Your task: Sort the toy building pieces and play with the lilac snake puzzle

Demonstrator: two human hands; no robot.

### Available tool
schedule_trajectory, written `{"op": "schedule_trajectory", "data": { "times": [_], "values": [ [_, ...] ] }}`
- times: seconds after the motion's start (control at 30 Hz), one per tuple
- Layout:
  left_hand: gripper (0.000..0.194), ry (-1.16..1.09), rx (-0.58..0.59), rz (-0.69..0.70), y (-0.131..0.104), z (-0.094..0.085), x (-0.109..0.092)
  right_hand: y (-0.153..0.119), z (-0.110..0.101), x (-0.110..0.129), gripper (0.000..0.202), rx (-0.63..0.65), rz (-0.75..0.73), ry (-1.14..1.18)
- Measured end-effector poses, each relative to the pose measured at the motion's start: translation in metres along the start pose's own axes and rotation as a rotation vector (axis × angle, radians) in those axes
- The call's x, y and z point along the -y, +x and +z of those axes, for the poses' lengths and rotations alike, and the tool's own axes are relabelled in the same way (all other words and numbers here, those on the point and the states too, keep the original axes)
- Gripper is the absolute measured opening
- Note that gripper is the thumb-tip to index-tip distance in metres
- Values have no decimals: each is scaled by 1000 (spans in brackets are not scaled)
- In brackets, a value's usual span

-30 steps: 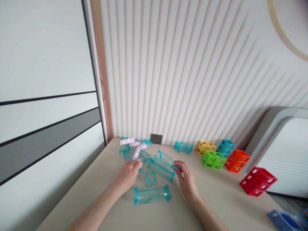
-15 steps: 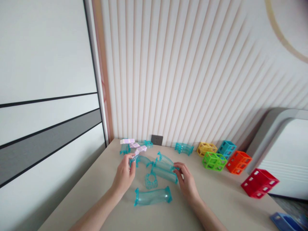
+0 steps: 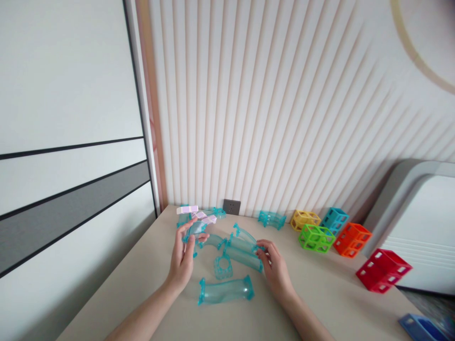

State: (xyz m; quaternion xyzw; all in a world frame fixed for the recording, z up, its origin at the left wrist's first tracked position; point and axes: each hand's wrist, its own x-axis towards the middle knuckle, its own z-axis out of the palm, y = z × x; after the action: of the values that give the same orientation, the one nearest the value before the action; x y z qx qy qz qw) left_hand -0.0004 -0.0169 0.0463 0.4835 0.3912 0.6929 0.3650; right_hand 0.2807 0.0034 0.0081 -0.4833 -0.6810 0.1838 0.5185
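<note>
My left hand [image 3: 182, 254] is around a short clear teal tube piece [image 3: 196, 229], fingers spread along its far side and thumb on the near side. The piece sits by the left end of a curved teal tube [image 3: 212, 240]; whether the two touch I cannot tell. My right hand [image 3: 275, 265] pinches the right end of a half-open teal tube [image 3: 245, 234], beside a straight teal tube [image 3: 243, 255]. A square teal connector with a round hole [image 3: 223, 266] lies below them. Nearer to me rests another teal tube [image 3: 226, 290], on its side.
Lilac-and-white blocks [image 3: 187, 209] and teal pieces lie at the back left. Another teal piece [image 3: 272, 219] is by the wall socket [image 3: 232, 206]. Yellow, green [image 3: 316, 238], blue, orange [image 3: 352, 239] and red [image 3: 384, 270] lattice blocks stand right. A blue piece [image 3: 419, 327] is at the right edge.
My left hand has turned and its fingers have spread, with the short teal piece now showing between them. My right hand has hardly moved.
</note>
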Motion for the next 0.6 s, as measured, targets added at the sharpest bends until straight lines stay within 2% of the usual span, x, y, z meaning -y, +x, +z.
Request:
{"op": "schedule_trajectory", "data": {
  "times": [0.13,0.2,0.33,0.5,0.6],
  "values": [
    [56,50,168,44,-5,2,9,1,-1,2,29,-26,-1,28],
    [55,112,182,64,-6,3,16,0,0,2,29,-30,-18,36],
    [50,169,101,73,-2,7,19,-3,2,4,25,-17,-70,24],
    [43,26,-34,-103,1,7,8,-5,2,8,19,29,-151,-4],
    [41,-16,-80,-195,4,5,7,-6,1,10,18,43,-171,0]
  ]
}}
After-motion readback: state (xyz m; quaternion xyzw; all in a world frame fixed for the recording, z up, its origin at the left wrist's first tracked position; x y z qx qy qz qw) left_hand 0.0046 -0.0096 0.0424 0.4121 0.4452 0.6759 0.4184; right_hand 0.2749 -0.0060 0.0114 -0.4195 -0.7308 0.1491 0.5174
